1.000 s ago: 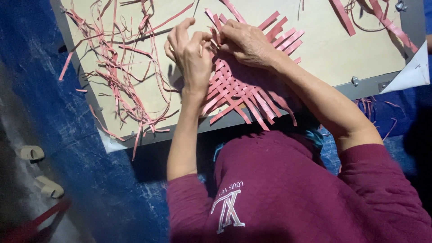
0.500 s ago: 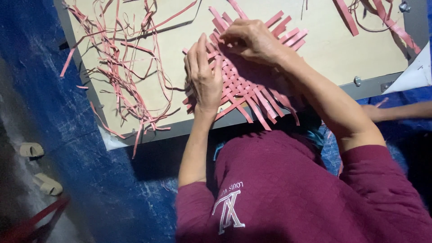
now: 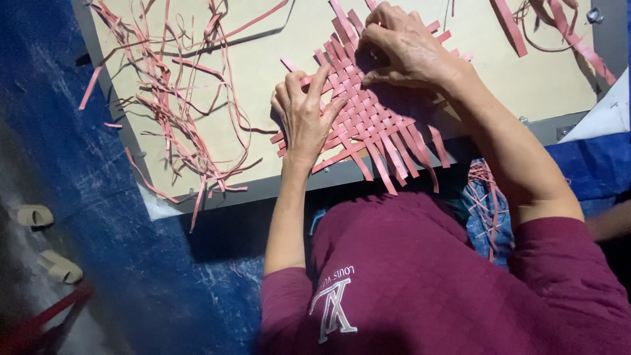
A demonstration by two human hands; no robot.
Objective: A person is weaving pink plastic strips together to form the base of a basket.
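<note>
Head view — flat pink checkered woven mat point(image 3: 368, 121)

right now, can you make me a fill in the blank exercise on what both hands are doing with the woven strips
1. Both hands rest on a mat woven from strips coloured ____.
2. The left hand lies with its fingers spread on the mat's ____ edge in the picture.
3. The right hand presses the mat's ____ part.
4. The loose strips lie in a heap on the board, to the ____ of the mat.

Missing words: pink; left; upper; left
</note>
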